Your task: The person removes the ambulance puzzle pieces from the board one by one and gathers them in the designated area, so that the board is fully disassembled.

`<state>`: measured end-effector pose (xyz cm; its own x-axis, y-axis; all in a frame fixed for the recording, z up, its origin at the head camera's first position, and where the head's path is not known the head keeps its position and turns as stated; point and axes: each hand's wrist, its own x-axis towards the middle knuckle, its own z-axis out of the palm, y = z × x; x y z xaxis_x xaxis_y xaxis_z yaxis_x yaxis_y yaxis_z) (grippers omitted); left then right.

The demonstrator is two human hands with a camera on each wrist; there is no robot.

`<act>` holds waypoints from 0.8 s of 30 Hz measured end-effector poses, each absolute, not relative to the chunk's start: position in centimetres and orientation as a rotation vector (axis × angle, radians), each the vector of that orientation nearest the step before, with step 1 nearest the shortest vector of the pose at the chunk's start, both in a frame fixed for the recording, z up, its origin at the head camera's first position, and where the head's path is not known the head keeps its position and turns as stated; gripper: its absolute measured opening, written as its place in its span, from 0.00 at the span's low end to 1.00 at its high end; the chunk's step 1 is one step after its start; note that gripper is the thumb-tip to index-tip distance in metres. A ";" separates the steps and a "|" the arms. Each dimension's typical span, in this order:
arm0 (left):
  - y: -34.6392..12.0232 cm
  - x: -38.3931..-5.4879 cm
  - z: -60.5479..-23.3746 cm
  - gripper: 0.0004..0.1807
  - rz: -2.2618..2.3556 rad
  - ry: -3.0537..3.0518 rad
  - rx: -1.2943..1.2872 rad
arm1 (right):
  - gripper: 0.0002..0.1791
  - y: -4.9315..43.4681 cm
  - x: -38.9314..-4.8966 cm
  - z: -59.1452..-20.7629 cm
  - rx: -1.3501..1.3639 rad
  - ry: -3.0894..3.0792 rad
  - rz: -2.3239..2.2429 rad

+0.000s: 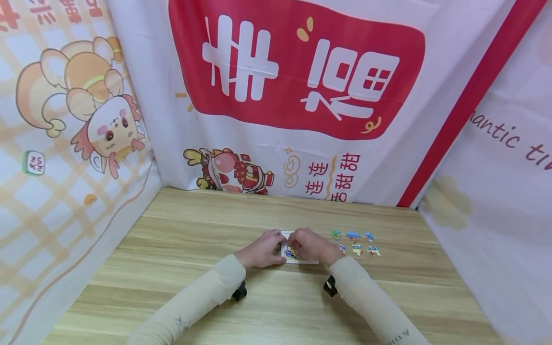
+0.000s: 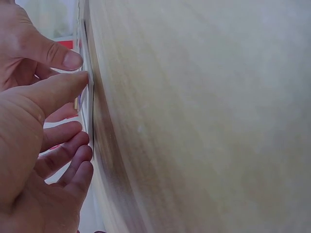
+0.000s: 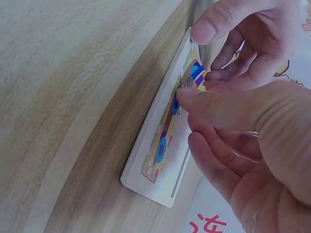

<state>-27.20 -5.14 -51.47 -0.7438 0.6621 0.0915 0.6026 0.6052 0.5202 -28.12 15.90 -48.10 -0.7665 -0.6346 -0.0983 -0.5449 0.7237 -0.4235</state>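
A white puzzle board (image 3: 137,174) with a colourful printed picture lies flat on the wooden table. My left hand (image 1: 264,249) holds the board at its left side, thumb at the near corner and fingers bent along the edge farther back. Over the picture, my right hand (image 1: 311,245) pinches a small puzzle piece (image 3: 187,81) between thumb and bent fingers, low against the board. Most of that piece is hidden by the fingertips. Blue round shapes show on the uncovered part of the picture in the right wrist view.
Several loose puzzle pieces (image 1: 353,235) lie in two rows right of the board, beside my right hand. The wooden table (image 1: 207,225) ends at a printed cloth backdrop (image 1: 297,62) behind, with cloth walls at left and right.
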 end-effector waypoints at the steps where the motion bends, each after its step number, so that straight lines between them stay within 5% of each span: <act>1: -5.1 -27.2 -51.5 0.25 0.811 2.714 1.069 | 0.18 15.9 -28.1 -48.2 -0.925 2.698 -0.556; 7: -5.2 -27.2 -51.5 0.26 0.800 2.714 1.055 | 0.17 16.0 -27.9 -48.2 -0.916 2.708 -0.621; 15: -5.3 -27.2 -51.3 0.24 0.807 2.728 1.071 | 0.03 16.4 -27.6 -47.8 -0.828 2.649 -0.751; 24: -5.3 -27.0 -51.4 0.26 0.822 2.723 1.079 | 0.03 17.3 -27.5 -47.8 -0.856 2.658 -0.891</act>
